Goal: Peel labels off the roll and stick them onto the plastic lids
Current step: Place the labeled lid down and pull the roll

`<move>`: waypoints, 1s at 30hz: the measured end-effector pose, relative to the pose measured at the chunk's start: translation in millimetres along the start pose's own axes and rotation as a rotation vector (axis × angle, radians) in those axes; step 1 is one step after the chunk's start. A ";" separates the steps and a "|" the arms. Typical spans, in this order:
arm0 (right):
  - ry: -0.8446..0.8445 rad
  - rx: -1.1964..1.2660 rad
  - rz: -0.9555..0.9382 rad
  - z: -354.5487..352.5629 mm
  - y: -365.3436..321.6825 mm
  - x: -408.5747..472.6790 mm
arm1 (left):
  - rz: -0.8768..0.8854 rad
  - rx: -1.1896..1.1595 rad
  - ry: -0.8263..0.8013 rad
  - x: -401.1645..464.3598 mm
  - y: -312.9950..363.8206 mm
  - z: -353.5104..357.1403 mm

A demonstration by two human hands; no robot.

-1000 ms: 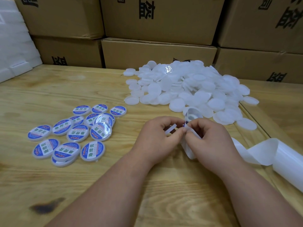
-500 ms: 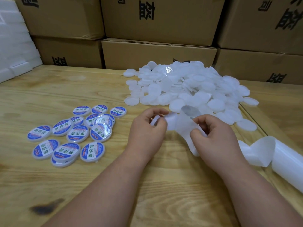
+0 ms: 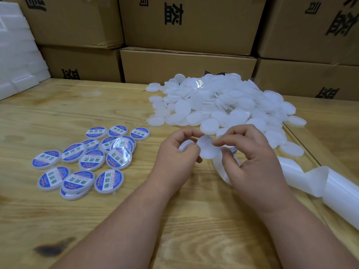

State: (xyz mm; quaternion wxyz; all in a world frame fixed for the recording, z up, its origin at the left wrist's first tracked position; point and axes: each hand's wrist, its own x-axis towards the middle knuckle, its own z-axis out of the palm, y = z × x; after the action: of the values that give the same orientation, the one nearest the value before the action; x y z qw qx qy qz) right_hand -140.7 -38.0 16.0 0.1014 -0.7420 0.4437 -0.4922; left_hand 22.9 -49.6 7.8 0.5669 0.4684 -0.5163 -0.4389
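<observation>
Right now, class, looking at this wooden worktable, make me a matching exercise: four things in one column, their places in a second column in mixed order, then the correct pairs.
Things
1. Heap of plain white plastic lids
2. Group of round lids with blue-rimmed labels
3. White label backing strip
4. Brown cardboard boxes

Places
A. Stacked behind the table
B. Trailing off to the right, near edge
C. Laid out on the table's left
D. Piled at the far right, beyond the hands

Pairs: 1-D, 2-C, 3-B, 4-A
</observation>
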 end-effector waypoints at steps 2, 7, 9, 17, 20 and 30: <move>0.002 -0.009 0.016 -0.1 2.1 0.5 | -0.010 -0.002 -0.009 -0.1 0.1 -0.5; 0.040 0.005 0.047 0.0 3.1 0.8 | -0.055 -0.053 -0.038 0.0 0.2 -1.3; 0.051 0.010 0.033 0.5 1.5 1.1 | -0.062 -0.078 -0.045 0.4 0.2 -2.4; 0.032 0.016 0.076 -1.4 -0.7 1.9 | -0.131 -0.220 -0.105 4.9 -0.1 -6.5; 0.052 0.041 0.078 -1.5 -5.3 1.6 | -0.146 -0.248 -0.105 5.1 -0.7 -6.5; 0.170 0.152 0.133 -3.3 -18.8 0.3 | -0.229 -0.525 -0.183 -2.4 5.3 -3.7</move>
State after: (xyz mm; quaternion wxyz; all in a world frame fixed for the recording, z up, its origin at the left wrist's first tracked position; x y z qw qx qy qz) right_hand -132.8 -26.3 28.9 0.1515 -0.6567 0.4604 -0.5778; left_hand 26.5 -46.0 12.4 0.5665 0.3195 -0.3779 -0.6589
